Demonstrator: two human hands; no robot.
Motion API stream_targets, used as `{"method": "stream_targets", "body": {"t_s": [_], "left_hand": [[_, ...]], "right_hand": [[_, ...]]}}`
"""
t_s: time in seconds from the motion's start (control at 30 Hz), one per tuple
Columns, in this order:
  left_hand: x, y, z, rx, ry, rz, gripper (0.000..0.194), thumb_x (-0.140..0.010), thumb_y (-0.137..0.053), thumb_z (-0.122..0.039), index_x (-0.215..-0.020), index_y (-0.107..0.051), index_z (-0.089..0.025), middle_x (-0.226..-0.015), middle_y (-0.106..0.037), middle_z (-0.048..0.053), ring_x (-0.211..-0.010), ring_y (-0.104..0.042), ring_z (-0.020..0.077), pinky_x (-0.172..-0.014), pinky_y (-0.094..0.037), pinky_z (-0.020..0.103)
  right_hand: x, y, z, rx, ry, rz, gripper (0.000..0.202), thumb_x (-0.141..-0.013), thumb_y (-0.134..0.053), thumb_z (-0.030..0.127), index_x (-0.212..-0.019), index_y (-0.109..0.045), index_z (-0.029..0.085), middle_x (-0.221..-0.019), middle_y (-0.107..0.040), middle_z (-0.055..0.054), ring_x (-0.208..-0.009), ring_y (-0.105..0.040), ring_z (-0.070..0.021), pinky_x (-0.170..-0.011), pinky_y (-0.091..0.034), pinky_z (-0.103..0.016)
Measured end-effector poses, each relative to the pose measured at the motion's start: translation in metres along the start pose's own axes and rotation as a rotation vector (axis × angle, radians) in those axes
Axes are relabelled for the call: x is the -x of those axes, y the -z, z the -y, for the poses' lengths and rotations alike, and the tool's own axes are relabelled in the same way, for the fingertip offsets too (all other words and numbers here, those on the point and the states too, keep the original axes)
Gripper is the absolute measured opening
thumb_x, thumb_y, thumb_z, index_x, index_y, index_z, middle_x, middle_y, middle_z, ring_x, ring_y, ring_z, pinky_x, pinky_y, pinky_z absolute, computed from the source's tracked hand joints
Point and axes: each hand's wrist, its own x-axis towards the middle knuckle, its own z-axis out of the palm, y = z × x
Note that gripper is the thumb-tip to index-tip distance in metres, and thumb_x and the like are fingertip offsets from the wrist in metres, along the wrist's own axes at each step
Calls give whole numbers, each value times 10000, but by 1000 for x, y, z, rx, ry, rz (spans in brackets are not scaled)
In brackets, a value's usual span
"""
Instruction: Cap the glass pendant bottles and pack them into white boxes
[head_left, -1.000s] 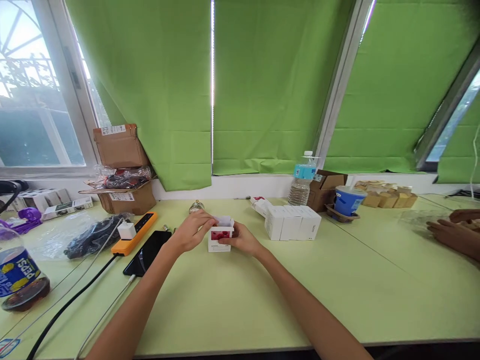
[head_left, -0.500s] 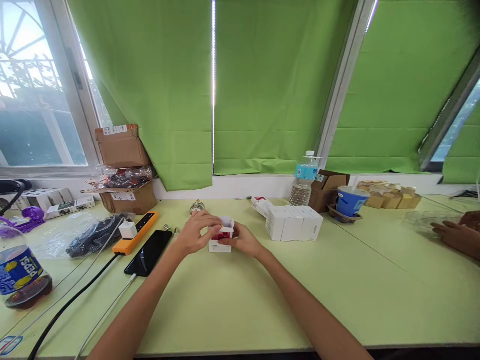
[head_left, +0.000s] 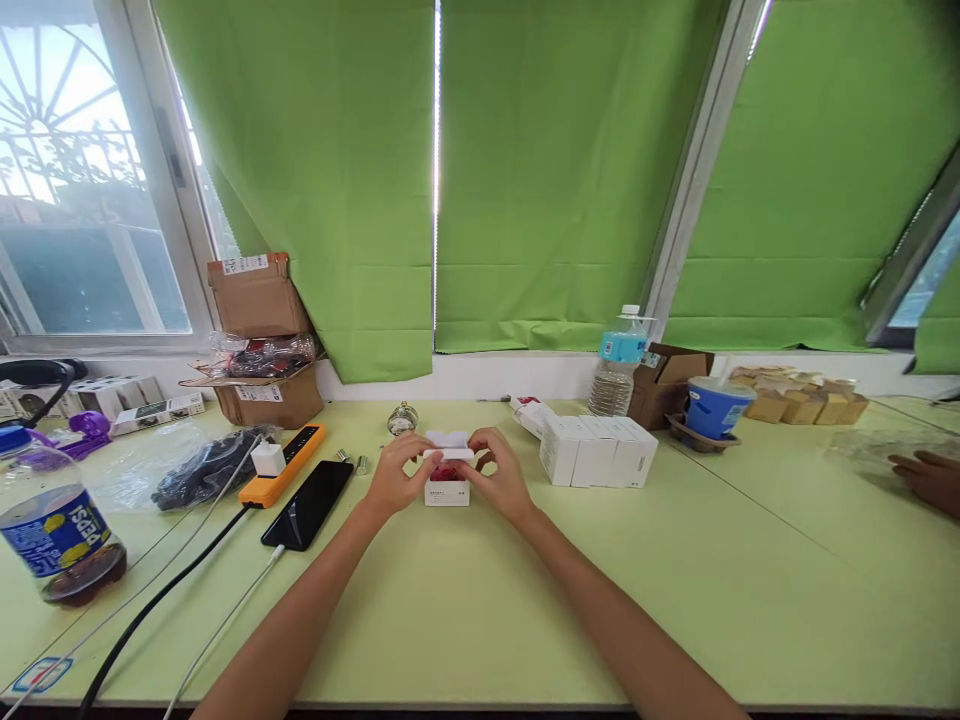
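A small white carton with a red printed patch (head_left: 448,493) stands upright on the table in front of me. Its top is up, with a white flap (head_left: 448,455) tilted toward me and another white flap (head_left: 448,439) rising behind. My left hand (head_left: 400,474) pinches the left end of the front flap between thumb and fingers. At the right end, my right hand (head_left: 501,472) grips it the same way. What lies inside the carton is hidden. A shiny round metallic object (head_left: 403,418) sits just behind my left hand, and small silvery cylinders (head_left: 362,464) lie to its left.
A row of white cartons (head_left: 598,452) stands to the right, before a water bottle (head_left: 616,365) and a blue cup (head_left: 714,408). On the left lie a phone (head_left: 309,505), an orange power strip (head_left: 289,465) and a Pepsi bottle (head_left: 64,540). Another person's hand (head_left: 930,480) is at far right.
My left hand has moved from over the carton's opening to its left side. The right hand has risen to the top edge. The front flap now lies tilted between both hands.
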Motion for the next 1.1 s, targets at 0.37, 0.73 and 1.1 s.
{"method": "stream_targets", "body": {"t_s": [0.37, 0.73, 1.1], "left_hand": [[12, 0, 3, -58, -213, 42, 226, -891, -558, -271, -1083, -670, -229, -1076, -611, 128, -997, -572, 229, -855, -488, 400], [13, -6, 1, 71, -58, -126, 208, -896, -565, -285, -1080, -543, -191, -1040, -564, 111, -937, -565, 201, -814, -492, 356], [11, -17, -10, 34, 75, -148, 201, -861, -636, -327, -1026, -637, -214, -1002, -675, 57, -936, -627, 190, -829, -510, 324]], "right_hand": [[4, -1, -5, 114, 146, 21, 222, -803, -671, 376, -969, -620, 238, -1028, -568, -95, -869, -577, -205, -629, -508, -304], [4, 3, -14, 276, 216, 68, 192, -881, -596, 417, -887, -578, 226, -1029, -587, -117, -836, -576, -201, -653, -494, -318], [5, -5, -11, 129, 79, -111, 254, -891, -582, 431, -1027, -544, 219, -968, -610, -54, -842, -595, -173, -637, -526, -288]]}}
